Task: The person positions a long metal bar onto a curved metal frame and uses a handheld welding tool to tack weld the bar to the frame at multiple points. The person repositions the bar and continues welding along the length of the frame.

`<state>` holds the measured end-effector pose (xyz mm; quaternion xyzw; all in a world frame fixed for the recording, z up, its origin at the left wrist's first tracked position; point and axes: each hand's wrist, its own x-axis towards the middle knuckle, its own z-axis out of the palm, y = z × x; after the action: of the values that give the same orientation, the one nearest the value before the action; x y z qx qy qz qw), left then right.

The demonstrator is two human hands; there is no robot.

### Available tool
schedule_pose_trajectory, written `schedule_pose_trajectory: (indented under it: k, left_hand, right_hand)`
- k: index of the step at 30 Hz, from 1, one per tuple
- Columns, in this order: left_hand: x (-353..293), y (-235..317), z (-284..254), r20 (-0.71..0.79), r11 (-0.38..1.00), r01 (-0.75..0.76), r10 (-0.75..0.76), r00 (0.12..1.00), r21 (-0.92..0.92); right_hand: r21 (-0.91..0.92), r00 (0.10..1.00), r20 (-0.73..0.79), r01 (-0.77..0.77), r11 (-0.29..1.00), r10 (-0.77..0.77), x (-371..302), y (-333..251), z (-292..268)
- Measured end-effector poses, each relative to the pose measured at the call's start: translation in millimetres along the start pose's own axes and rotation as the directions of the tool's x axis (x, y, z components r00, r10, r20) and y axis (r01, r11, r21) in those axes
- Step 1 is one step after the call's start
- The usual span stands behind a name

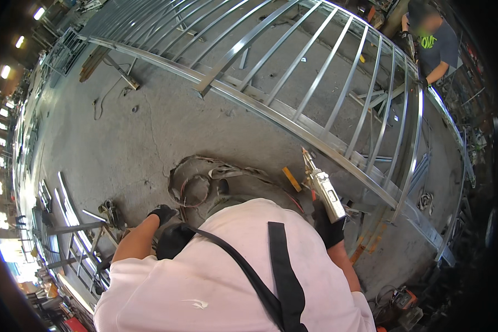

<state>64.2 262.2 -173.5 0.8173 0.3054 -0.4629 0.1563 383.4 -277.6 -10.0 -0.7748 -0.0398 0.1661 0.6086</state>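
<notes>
Head view, right hand (328, 228) gripping torch (327, 193), frame edge (343, 161) near, broad floor (113, 146) leftward

Barred frame (293, 126): glossy, smooth metal. Near frame, welding gun (327, 195): shiny metal body. Under frame, floor (122, 155): matt, rough concrete. Shirt (238, 243): matt cloth.

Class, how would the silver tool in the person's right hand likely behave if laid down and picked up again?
The silver tool is probably stiff, since its body juts straight from the right hand without sagging. Its metallic-looking casing suggests it may be heavy for its size. The blocky body would likely resist rolling.
</notes>
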Motion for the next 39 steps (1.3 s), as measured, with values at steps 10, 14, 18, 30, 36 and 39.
schedule_pose_trajectory:
  k: [10,14,18,30,36,39]
  left_hand:
    - [95.2,-42.4,-142.8,-0.145,0.975,-0.213,0.202,0.969,-0.066]
    - [110.2,-16.0,-218.1,-0.182,0.951,-0.310,0.307,0.934,0.014]
    - [95.1,32.8,-273.2,-0.187,0.922,-0.379,0.388,0.903,0.083]
    - [66.6,101.4,-399.3,-0.582,0.685,-0.715,0.641,0.500,0.139]
    - [146.9,156.2,-505.2,-0.624,0.505,-0.843,0.723,0.296,0.185]
    - [204.4,196.8,-539.3,-0.616,0.500,-0.853,0.721,0.315,0.149]
  right_hand:
    - [-0.128,0.994,0.000,0.105,0.986,-0.106,33.8,-35.0,153.0]
    - [-0.124,0.998,-0.061,-0.026,0.992,0.018,39.0,-55.5,179.8]
    - [0.073,0.995,-0.037,-0.092,0.993,0.095,56.7,-58.6,186.4]
    - [0.051,0.993,-0.082,0.092,0.994,-0.087,114.6,-65.0,216.0]
    - [-0.113,0.969,-0.220,0.089,0.990,-0.112,129.0,-68.7,254.4]
    - [-0.063,0.926,-0.375,0.026,0.998,-0.047,138.5,-75.1,294.7]
